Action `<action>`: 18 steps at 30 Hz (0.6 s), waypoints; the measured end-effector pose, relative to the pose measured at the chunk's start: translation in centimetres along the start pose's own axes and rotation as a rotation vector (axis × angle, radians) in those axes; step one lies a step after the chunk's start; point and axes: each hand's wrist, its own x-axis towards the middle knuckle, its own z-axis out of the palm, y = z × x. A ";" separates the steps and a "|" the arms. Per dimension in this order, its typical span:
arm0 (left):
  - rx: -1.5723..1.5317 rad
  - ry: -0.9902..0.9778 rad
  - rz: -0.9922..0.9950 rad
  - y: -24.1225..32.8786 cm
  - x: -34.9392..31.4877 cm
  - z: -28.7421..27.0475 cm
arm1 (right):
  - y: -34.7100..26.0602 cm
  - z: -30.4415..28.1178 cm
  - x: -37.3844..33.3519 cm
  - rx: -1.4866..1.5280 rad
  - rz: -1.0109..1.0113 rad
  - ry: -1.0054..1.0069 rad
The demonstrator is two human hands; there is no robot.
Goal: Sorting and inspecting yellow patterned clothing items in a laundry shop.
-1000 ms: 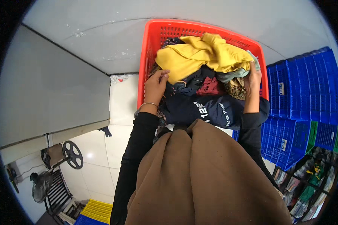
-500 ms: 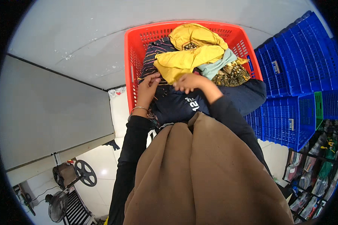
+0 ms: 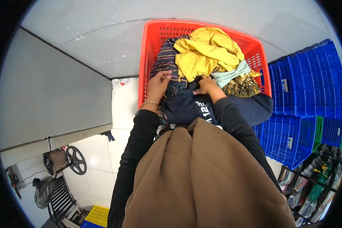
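Observation:
A red plastic basket (image 3: 143, 72) holds a heap of clothes. My left hand (image 3: 158, 89), with a bangle at the wrist, rests over a dark garment with coloured stripes (image 3: 167, 57); its thumb and forefinger are slightly apart with nothing visible between them. My right hand (image 3: 209, 86) reaches down among the clothes, below a yellow garment (image 3: 201, 57). Its thumb and forefinger are spread, the thumb against a navy garment with white print (image 3: 186, 108); some fingertips are hidden. Right of that hand lie a pale green cloth (image 3: 231, 75) and a gold-and-black patterned cloth (image 3: 241, 86).
Blue plastic baskets (image 3: 307, 83) are stacked at the right, above a dark rack (image 3: 311, 186) of plastic-wrapped items. A grey wall (image 3: 114, 41) stands behind the red basket, a grey panel (image 3: 53, 95) at the left. A fan (image 3: 45, 192) stands at the lower left.
My right hand has come down from above the clothes into the heap. The yellow garment lies differently, its lower part shifted and bunched. The whole view has swung, placing the basket further right.

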 end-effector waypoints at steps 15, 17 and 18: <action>-0.010 -0.043 0.084 0.0 -0.4 -0.1 | 5.4 -1.4 0.9 1.715 0.264 0.486; 0.054 -0.178 -0.015 0.3 -1.2 0.0 | 5.3 -1.2 1.4 1.824 0.244 0.512; 0.199 -0.487 0.037 0.4 -1.6 0.1 | 5.4 -1.0 1.5 1.853 0.233 0.522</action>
